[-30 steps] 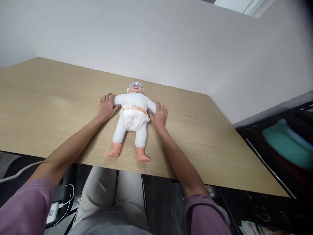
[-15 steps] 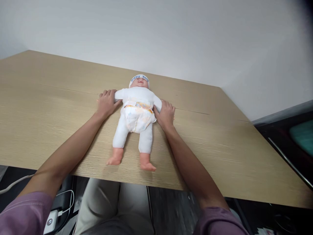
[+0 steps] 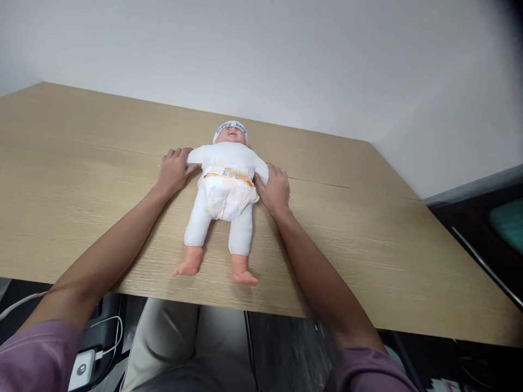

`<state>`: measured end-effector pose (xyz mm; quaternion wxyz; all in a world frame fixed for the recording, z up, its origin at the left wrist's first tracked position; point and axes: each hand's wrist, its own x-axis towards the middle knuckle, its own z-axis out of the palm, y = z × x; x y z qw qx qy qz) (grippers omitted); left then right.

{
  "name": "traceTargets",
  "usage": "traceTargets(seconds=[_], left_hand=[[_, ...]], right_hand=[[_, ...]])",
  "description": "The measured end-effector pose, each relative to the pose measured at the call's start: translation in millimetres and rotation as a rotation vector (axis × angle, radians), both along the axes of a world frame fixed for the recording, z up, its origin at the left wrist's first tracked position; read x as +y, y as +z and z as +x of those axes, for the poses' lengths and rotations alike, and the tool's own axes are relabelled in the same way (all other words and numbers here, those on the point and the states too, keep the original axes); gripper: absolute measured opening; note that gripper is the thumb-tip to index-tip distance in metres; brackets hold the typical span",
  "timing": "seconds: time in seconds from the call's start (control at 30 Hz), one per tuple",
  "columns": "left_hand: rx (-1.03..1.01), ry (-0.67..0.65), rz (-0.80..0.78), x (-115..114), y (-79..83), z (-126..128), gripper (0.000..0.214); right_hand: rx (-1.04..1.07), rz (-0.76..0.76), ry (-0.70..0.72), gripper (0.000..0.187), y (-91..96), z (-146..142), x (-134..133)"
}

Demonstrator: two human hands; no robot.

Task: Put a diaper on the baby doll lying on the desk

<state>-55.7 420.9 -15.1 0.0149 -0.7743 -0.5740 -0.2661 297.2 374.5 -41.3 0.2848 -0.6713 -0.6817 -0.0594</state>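
A baby doll [image 3: 231, 155] lies on its back on the wooden table, its feet towards me. It has a white cloth body and a white cap [image 3: 231, 124] with blue lettering. Round its waist sits a diaper [image 3: 226, 198] with a printed orange and yellow band. My left hand [image 3: 175, 170] is closed round the doll's arm on the left side. On the other side, my right hand [image 3: 275, 189] grips the other arm near its end. Both doll hands are mostly hidden under my fingers.
The table [image 3: 368, 245] reaches back to a pale wall [image 3: 261, 60]. A white device with a plugged-in cable [image 3: 81, 370] is below the table's front edge at the left. Dark furniture [image 3: 486, 234] stands beyond the right edge.
The view has shifted slightly, so the doll and my hands appear a little further left. Both hands keep their hold on the doll's arms.
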Motion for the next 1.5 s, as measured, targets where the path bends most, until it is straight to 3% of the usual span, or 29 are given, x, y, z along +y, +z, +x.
traceTargets(seconds=[0.3, 0.87, 1.07, 1.17, 1.27, 1.37, 1.5], left_hand=[[-0.027, -0.022, -0.007, 2, -1.2, -2, 0.072], [-0.018, 0.057, -0.013, -3, 3.4, 4, 0.063], [-0.139, 0.120, -0.064, -22, 20.2, 21, 0.058], [-0.267, 0.188, -0.110, -55, 44.3, 26, 0.059], [-0.377, 0.189, -0.153, -116, 68.4, 22, 0.059], [-0.424, 0.110, -0.209, -206, 77.5, 12, 0.059], [-0.444, -0.092, -0.376, -343, 56.4, -3, 0.050]], right_hand=[[0.017, 0.036, 0.001, 0.059, -2.9, 2, 2], [0.032, 0.017, 0.005, 0.055, -1.7, 1, 0], [0.158, 0.008, -0.002, 0.044, 13.1, -16, -8], [0.243, -0.012, 0.000, 0.041, 27.4, -19, -20], [0.297, -0.036, 0.074, 0.040, 48.1, -9, -47], [0.314, -0.053, 0.254, 0.043, 75.4, 9, -95], [0.280, -0.066, 0.531, 0.041, 104.6, 19, -186]])
